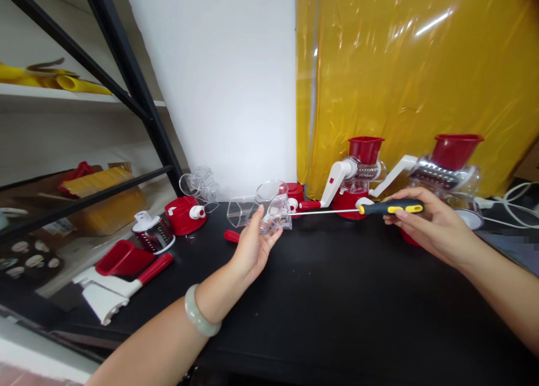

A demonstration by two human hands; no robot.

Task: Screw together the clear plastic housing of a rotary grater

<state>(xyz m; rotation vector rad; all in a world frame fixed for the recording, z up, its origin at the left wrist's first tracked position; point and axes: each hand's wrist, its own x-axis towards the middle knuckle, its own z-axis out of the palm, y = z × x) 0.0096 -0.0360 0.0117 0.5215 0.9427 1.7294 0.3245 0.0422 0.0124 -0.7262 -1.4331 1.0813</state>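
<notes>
My left hand (255,240) is closed around a clear plastic grater housing (240,211), thumb on its near side. In my right hand (425,223) is a screwdriver (389,207) with a black and yellow handle, held level. Its long metal shaft points left, and the tip reaches the right end of the clear housing; whether it sits inside cannot be made out. A red base (296,192) with a white knob stands just behind the housing. Part of a red handle (231,236) shows on the table beside my left hand.
Two assembled rotary graters (365,167) stand at the back right. On the left lie a red base (185,215), a grater drum (154,233), a white part with a red hopper (113,285), and another clear housing (200,185). A black shelf frame (126,66) rises on the left; white cables (511,201) lie far right.
</notes>
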